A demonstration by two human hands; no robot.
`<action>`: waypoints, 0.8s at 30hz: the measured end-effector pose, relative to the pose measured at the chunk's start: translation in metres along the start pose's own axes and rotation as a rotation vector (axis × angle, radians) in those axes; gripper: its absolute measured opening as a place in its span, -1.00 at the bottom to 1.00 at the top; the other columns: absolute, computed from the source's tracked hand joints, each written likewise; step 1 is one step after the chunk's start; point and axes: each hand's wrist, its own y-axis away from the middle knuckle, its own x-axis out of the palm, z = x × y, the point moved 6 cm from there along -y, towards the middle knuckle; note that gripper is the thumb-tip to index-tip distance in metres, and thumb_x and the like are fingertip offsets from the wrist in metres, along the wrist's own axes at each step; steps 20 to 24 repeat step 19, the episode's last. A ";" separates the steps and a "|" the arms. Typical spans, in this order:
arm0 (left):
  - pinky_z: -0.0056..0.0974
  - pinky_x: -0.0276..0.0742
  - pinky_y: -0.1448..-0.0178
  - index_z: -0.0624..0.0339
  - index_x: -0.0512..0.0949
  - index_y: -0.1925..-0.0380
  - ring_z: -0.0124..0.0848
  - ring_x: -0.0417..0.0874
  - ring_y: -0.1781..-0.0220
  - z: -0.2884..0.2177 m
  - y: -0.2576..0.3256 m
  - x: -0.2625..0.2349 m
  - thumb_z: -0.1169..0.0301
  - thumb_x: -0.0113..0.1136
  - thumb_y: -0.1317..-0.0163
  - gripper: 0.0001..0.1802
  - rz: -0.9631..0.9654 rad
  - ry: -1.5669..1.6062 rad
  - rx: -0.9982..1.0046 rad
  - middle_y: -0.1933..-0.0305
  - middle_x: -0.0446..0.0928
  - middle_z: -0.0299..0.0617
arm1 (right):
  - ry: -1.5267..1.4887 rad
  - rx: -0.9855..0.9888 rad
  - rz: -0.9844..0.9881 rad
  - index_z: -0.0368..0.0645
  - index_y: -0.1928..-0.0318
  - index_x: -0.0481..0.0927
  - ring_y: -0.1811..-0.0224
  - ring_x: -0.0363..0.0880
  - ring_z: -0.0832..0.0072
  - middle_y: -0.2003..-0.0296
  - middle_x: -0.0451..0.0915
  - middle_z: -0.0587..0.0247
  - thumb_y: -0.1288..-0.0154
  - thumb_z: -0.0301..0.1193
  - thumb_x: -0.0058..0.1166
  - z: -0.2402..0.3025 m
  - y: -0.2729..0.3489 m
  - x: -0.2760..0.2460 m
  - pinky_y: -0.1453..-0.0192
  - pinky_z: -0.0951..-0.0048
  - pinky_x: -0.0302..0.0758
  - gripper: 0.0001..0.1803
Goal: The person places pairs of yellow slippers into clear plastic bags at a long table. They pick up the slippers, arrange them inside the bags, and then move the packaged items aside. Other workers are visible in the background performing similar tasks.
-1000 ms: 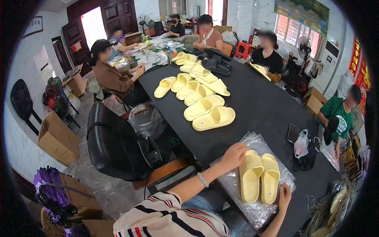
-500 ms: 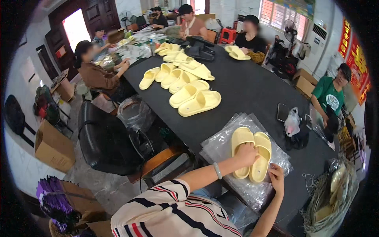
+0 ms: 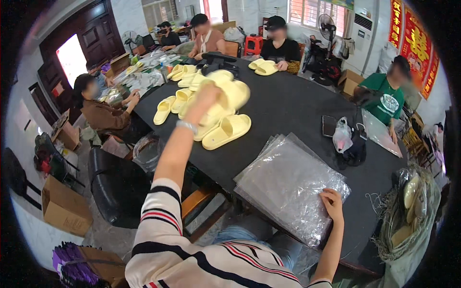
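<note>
My left hand (image 3: 207,100) is stretched far out over the table, closed on a pair of pale yellow slide sandals (image 3: 234,91). The pair is smeared by motion and hangs above other yellow slides (image 3: 226,132) set out in rows on the black tabletop. In front of me lies a fanned stack of clear plastic bags (image 3: 288,185). At the stack's right edge my right hand (image 3: 332,205) has its fingers bent and pinched on the plastic; how many layers are between them cannot be made out.
Several people sit round the black table (image 3: 288,110); one in green (image 3: 391,98) handles a clear bag at the right. Nearby lie a phone (image 3: 329,126) and a small filled plastic bag (image 3: 342,137). A woven sack with slides (image 3: 408,216) stands right; a black chair (image 3: 115,187) left.
My left hand has lifted the pair of slides off the plastic bags and carried it forward and left over the rows. My right hand stays at the stack's edge.
</note>
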 end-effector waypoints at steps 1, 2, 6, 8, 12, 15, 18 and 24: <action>-0.08 0.48 -0.10 0.08 0.68 0.20 0.02 0.58 0.03 0.051 -0.003 -0.002 0.40 0.14 -0.14 -0.77 0.130 0.015 -0.103 0.10 0.57 0.11 | -0.036 0.040 0.007 -0.02 0.18 0.76 -0.03 0.55 0.29 0.01 0.63 0.21 -0.20 -0.50 0.23 -0.004 -0.003 0.004 -0.05 0.36 0.50 -0.82; -0.08 0.48 -0.14 0.04 0.68 0.12 0.02 0.58 -0.03 0.084 -0.002 -0.002 0.44 0.16 -0.13 -0.70 0.257 0.032 -0.205 0.02 0.57 0.11 | -0.042 0.048 0.014 -0.02 0.18 0.76 -0.02 0.55 0.30 0.01 0.63 0.22 -0.20 -0.50 0.22 -0.004 -0.004 0.006 -0.02 0.37 0.50 -0.82; -0.13 0.37 -0.36 0.03 0.56 -0.14 0.00 0.45 -0.28 0.050 0.006 0.012 0.64 0.16 0.02 -0.39 -0.032 0.124 -0.104 -0.21 0.48 0.11 | -0.021 0.081 -0.026 -0.03 0.19 0.75 0.03 0.57 0.37 0.03 0.64 0.24 -0.21 -0.51 0.21 -0.008 0.003 0.000 0.06 0.44 0.52 -0.82; -0.09 0.33 -0.40 0.04 0.56 -0.13 0.01 0.41 -0.33 -0.025 0.019 0.020 0.61 0.22 -0.02 -0.43 -0.019 0.279 -0.001 -0.21 0.48 0.09 | -0.022 0.120 -0.029 -0.05 0.19 0.75 0.04 0.58 0.37 0.04 0.65 0.22 -0.21 -0.51 0.21 -0.006 0.008 -0.003 0.05 0.44 0.52 -0.83; -0.02 0.36 -0.35 0.02 0.62 -0.01 -0.04 0.44 -0.29 -0.141 0.061 -0.006 0.43 0.30 -0.12 -0.61 -0.037 0.312 0.221 -0.21 0.50 -0.04 | -0.069 0.050 0.023 -0.21 0.11 0.68 -0.04 0.58 0.18 0.05 0.64 0.02 -0.17 -0.51 0.23 0.007 0.005 -0.008 -0.13 0.28 0.49 -0.75; -0.02 0.32 -0.39 0.04 0.53 -0.16 -0.11 0.44 -0.33 -0.208 0.081 -0.085 0.37 0.30 -0.18 -0.51 -0.284 0.379 0.390 -0.25 0.49 -0.10 | 0.120 -0.068 0.076 -0.24 0.06 0.65 -0.13 0.51 0.04 -0.03 0.59 -0.06 -0.18 -0.50 0.21 0.017 0.018 -0.015 -0.25 0.15 0.40 -0.71; 0.07 0.19 -0.47 0.08 0.34 -0.32 -0.04 0.36 -0.40 -0.235 0.103 -0.180 0.30 0.38 -0.14 -0.28 -0.462 0.688 0.381 -0.39 0.34 -0.08 | 0.387 -0.068 0.026 -0.20 -0.03 0.62 -0.26 0.39 0.01 -0.18 0.48 -0.04 -0.24 -0.48 0.18 0.023 0.035 -0.031 -0.30 0.05 0.34 -0.68; 0.10 0.17 -0.47 0.06 0.25 -0.37 0.04 0.31 -0.42 -0.240 0.111 -0.215 0.24 0.42 -0.10 -0.16 -0.534 0.713 0.448 -0.44 0.26 -0.06 | 0.372 -0.034 0.005 -0.14 -0.11 0.58 -0.32 0.32 0.07 -0.26 0.42 0.03 -0.34 -0.43 0.13 0.006 0.049 -0.042 -0.33 0.01 0.30 -0.66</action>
